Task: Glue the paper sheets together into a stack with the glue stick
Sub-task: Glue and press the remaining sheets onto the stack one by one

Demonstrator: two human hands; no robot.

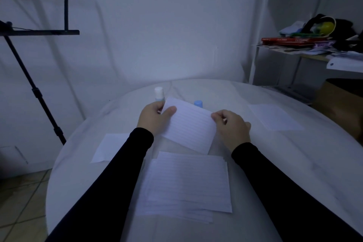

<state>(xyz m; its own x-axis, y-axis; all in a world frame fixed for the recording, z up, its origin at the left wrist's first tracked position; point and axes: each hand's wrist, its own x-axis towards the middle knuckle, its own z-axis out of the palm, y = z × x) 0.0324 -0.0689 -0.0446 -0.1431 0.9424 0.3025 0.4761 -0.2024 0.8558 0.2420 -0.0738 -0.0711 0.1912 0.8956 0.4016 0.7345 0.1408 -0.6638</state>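
White lined sheet (189, 124), raised above the table (294, 163) at 12 o'clock from the stack (188, 182): your left hand (155, 119) pinches its left edge and grips the glue stick (158, 94); your right hand (231, 125) pinches the right edge. Blue cap (198, 103) stands behind.

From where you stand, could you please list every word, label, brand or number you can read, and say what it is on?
None can be read.
Red books on the right-hand shelf: pale spine lettering, too blurred.
White-capped glue stick in the left hand: no legible label.
White lined paper sheet held by both hands: ruled lines only.
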